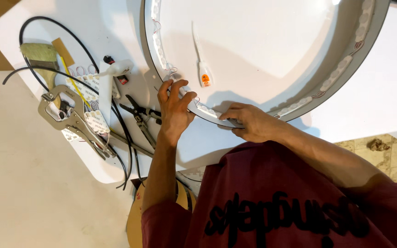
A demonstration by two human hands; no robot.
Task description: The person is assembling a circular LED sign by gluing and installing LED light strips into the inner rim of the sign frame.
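My left hand (174, 108) pinches the light strip (204, 109) on the round frame's (149, 50) near inner rim; my right hand (246, 121) presses flat beside it; I should seat it evenly, wires untwisted.

room: bare white tray floor (263, 50) | blocked: pliers (139, 115), clamp (70, 118), black cables (120, 128) beside left hand (174, 112)

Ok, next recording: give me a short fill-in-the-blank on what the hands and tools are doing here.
1. Both hands rest on the rim of a large ____ white housing.
2. The left hand lies nearer the black ____.
3. The locking clamp lies on the ____ table.

Missing: round; pliers; white
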